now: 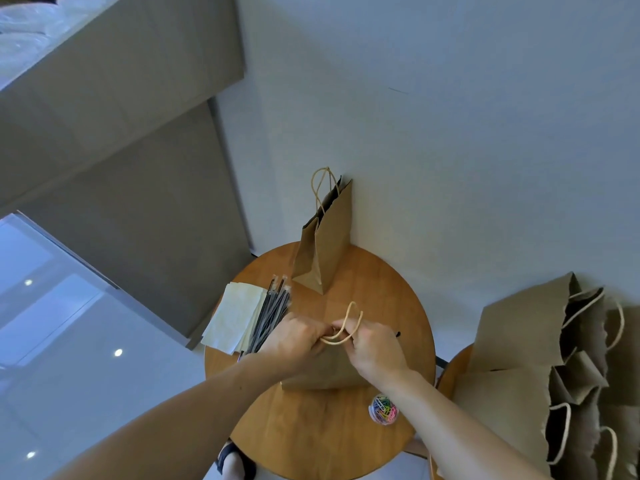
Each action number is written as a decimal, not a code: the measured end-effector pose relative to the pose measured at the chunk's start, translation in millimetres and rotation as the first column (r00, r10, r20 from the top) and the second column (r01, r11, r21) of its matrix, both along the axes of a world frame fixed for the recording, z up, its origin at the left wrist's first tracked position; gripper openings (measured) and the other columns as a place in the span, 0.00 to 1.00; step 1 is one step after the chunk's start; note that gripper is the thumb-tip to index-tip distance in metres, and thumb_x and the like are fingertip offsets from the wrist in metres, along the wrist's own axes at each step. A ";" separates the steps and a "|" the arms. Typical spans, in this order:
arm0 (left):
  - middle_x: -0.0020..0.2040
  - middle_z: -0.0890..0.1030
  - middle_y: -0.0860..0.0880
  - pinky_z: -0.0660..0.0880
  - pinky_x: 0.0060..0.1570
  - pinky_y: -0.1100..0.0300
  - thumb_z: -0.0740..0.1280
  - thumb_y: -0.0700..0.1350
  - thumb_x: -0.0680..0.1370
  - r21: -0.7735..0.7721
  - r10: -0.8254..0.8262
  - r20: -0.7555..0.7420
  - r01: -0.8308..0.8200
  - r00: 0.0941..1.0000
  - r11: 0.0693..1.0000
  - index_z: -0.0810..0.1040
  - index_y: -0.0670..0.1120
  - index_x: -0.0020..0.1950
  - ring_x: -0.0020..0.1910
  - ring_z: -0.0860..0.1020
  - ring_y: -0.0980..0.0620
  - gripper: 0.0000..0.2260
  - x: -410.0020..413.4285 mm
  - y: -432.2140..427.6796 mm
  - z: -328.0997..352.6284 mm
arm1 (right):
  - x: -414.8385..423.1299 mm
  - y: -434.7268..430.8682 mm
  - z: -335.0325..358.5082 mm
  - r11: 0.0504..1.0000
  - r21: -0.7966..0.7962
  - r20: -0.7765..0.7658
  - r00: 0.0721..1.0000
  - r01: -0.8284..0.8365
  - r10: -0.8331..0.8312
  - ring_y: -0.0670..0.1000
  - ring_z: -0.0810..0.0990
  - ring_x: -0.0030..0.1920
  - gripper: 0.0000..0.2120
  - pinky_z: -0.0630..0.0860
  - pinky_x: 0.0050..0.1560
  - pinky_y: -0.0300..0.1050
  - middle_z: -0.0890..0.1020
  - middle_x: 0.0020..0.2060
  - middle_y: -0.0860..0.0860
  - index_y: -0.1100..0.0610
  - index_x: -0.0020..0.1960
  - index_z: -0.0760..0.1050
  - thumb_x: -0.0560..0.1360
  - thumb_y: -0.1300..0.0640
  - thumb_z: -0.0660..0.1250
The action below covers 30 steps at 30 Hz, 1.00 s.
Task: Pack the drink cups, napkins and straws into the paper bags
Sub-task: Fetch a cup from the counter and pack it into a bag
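Stacked just left of the left hand (294, 341), for easy reach: napkins (235, 320) and straws (272, 317). Pinched between it and the right hand (374, 348), seemingly for closing: paper bag (322, 374) top. Near the right wrist, presumably for fastening: paper clips (383, 409).

The paper bag (322, 374) under the left hand (294, 341) and right hand (374, 348) is plain brown. Its rope handles (348, 323) are light tan. Just left of the left hand, the straws (272, 315) are black and the napkins (235, 317) are creamy white. Below the right hand, the paper clips (383, 408) are pink, green, yellow and blue. The table (311, 438) is orange-brown wood with thin lines. Past the hands, a second bag (327, 244) is brown too.
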<state>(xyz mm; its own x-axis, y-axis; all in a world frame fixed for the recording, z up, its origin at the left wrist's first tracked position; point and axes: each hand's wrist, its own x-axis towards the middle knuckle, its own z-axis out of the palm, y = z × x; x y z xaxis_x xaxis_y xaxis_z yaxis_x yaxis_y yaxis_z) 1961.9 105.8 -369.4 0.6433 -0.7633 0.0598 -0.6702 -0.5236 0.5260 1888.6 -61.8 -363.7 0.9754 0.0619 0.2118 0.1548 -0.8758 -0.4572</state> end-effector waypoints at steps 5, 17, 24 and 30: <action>0.31 0.80 0.47 0.65 0.33 0.59 0.68 0.41 0.77 -0.045 0.015 0.007 -0.015 1.000 0.999 0.79 0.43 0.36 0.31 0.76 0.48 0.10 -1.8 0.0 -0.6 | -0.9 0.2 0.9 0.997 -0.075 -0.037 0.999 -0.004 0.002 0.59 0.84 0.37 0.11 0.80 0.34 0.52 0.85 0.40 0.55 0.57 0.55 0.83 0.74 0.63 0.70; 0.39 0.83 0.49 0.72 0.44 0.56 0.64 0.42 0.78 -0.018 0.102 -0.064 -0.104 0.993 0.994 0.83 0.48 0.49 0.39 0.79 0.49 0.08 -9.9 0.0 -3.5 | 0.1 4.7 2.4 0.980 -0.197 -0.283 0.956 0.028 -0.084 0.53 0.81 0.47 0.10 0.78 0.45 0.48 0.82 0.49 0.50 0.53 0.59 0.77 0.80 0.56 0.61; 0.41 0.82 0.46 0.65 0.40 0.59 0.65 0.41 0.77 0.005 0.160 -0.085 -0.161 0.983 0.987 0.82 0.44 0.47 0.42 0.79 0.46 0.06 -13.8 2.0 -8.6 | 10.5 8.2 10.6 0.954 -0.299 -0.351 0.933 -0.027 -0.083 0.54 0.81 0.43 0.08 0.77 0.41 0.46 0.82 0.45 0.51 0.53 0.52 0.77 0.82 0.55 0.59; 0.41 0.81 0.46 0.67 0.39 0.58 0.65 0.43 0.78 0.023 0.200 -0.113 -0.198 0.973 0.980 0.80 0.44 0.46 0.42 0.78 0.46 0.06 -14.3 3.3 -8.1 | 5.3 5.8 6.4 0.966 -0.251 -0.288 0.958 -0.056 -0.020 0.52 0.81 0.47 0.10 0.77 0.45 0.47 0.81 0.49 0.49 0.52 0.57 0.77 0.81 0.53 0.59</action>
